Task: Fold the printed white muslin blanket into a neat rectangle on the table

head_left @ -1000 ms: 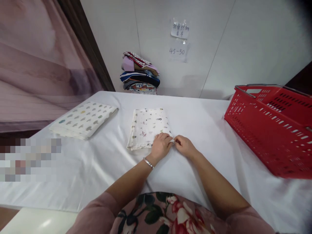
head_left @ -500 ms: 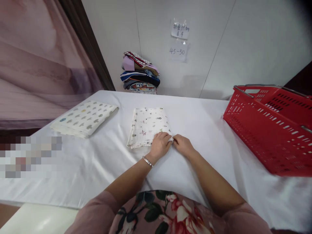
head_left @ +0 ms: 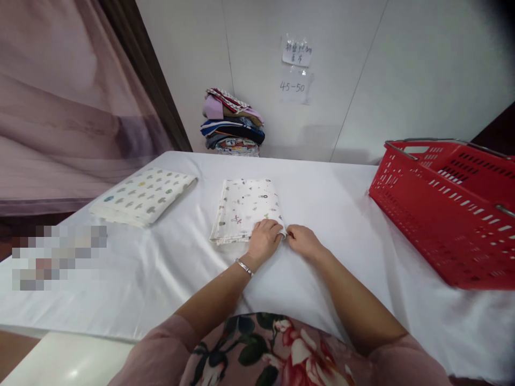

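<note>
A folded white cloth [head_left: 249, 206] with small printed plants and figures lies on the white-covered table [head_left: 330, 198] in front of me. My left hand [head_left: 265, 238], a silver bracelet at its wrist, rests on the cloth's near right corner. Its fingers are bent over the edge there, and the fingertips are partly hidden. Close beside it, my right hand [head_left: 303, 241] pinches the tip of the same corner between thumb and fingers. A second folded cloth [head_left: 147, 195], cream with grey cloud-like shapes, lies to the left, untouched.
A red plastic basket [head_left: 442, 214] with metal handles stands at the right. Behind the table's far edge rises a stack of folded fabrics [head_left: 233, 126] by the wall. Handwritten paper signs [head_left: 296, 53] hang there. A pink curtain [head_left: 68, 107] borders the left side.
Both hands stay at the cloth's near right corner, almost unmoved. The view has shifted very slightly.
</note>
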A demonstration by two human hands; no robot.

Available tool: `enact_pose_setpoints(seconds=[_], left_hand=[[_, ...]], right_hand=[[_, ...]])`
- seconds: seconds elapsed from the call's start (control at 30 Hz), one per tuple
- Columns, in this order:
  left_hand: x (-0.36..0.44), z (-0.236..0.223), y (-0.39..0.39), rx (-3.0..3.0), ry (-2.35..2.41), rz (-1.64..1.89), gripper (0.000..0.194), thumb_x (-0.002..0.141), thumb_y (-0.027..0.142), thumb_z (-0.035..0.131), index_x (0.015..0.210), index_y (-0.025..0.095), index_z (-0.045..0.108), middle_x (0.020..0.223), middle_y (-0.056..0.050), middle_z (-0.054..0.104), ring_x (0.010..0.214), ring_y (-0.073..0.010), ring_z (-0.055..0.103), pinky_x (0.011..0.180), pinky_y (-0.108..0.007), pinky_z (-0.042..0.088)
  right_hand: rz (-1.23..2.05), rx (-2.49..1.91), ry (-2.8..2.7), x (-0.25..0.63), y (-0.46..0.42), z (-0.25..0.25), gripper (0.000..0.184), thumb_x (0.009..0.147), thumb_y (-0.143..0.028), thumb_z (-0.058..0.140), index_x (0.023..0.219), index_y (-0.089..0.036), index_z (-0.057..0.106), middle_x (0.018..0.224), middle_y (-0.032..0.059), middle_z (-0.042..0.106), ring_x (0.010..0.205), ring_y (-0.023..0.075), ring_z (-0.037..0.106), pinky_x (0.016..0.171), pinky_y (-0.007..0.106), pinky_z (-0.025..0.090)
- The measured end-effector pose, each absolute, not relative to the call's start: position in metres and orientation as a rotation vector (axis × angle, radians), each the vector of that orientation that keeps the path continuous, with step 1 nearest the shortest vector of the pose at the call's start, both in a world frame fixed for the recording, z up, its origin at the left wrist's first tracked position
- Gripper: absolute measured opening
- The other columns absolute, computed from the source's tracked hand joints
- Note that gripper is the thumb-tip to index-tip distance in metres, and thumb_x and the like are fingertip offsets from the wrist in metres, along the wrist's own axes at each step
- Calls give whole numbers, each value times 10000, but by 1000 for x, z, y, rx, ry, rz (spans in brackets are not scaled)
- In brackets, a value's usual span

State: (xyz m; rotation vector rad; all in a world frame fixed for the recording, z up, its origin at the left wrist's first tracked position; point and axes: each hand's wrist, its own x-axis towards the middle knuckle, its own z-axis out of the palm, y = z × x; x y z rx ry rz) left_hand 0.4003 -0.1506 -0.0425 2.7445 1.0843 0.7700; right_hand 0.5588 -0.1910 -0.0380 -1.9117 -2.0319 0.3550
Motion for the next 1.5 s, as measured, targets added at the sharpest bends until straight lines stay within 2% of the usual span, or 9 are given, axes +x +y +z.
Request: enact_pose_setpoints(seconds=[0.27, 0.4, 0.87, 1.1, 1.3, 1.5], left_hand=[[396, -43, -153, 2639, 1001, 826, 317, 762, 237, 595, 1079, 239, 598, 1079, -53, 590, 1013, -215, 496, 874, -381, 374], [396, -42, -152, 2675, 1004, 783, 263, 800, 288, 585, 1059, 247, 608, 1063, -41, 596, 1006, -210, 490, 865, -373, 371], [405, -44, -151, 2717, 1114, 776, 139, 824, 277, 561, 931, 240, 642, 975, -36, 607, 936, -209, 494, 791, -368, 359], [405, -47, -150, 2698, 1146, 822, 125, 816, 278, 580, 916, 239, 643, 952, -34, 608, 917, -201, 499, 776, -359, 360], [403, -47, -148, 2674, 1087, 845, 119, 803, 270, 595, 904, 228, 642, 953, -33, 618, 924, -202, 510, 788, -360, 375], [396, -46, -148, 2641, 971, 876, 235, 788, 217, 600, 1022, 206, 603, 1024, -39, 618, 968, -198, 516, 834, -352, 399]], right_hand=[[382, -1869, -2031, 562, -190, -44, 112, 777, -162, 485, 760, -203, 588, 796, 20, 635, 733, 150, 537, 625, 247, 307], [402, -1852, -2055, 564, -190, -44, 125, 795, -169, 471, 759, -201, 587, 794, 24, 636, 732, 150, 535, 627, 245, 307], [437, -1877, -2083, 564, -191, -37, 160, 829, -169, 446, 786, -195, 597, 800, 37, 640, 728, 158, 538, 613, 253, 288], [462, -1966, -2142, 565, -192, -28, 187, 859, -207, 412, 833, -190, 597, 847, 29, 645, 750, 144, 539, 617, 240, 286], [476, -1932, -2120, 563, -192, -32, 173, 831, -190, 430, 805, -194, 602, 821, 32, 643, 735, 147, 529, 617, 244, 284], [527, -1839, -2055, 566, -192, -38, 146, 801, -185, 452, 761, -196, 593, 750, 14, 622, 684, 133, 506, 598, 233, 290]])
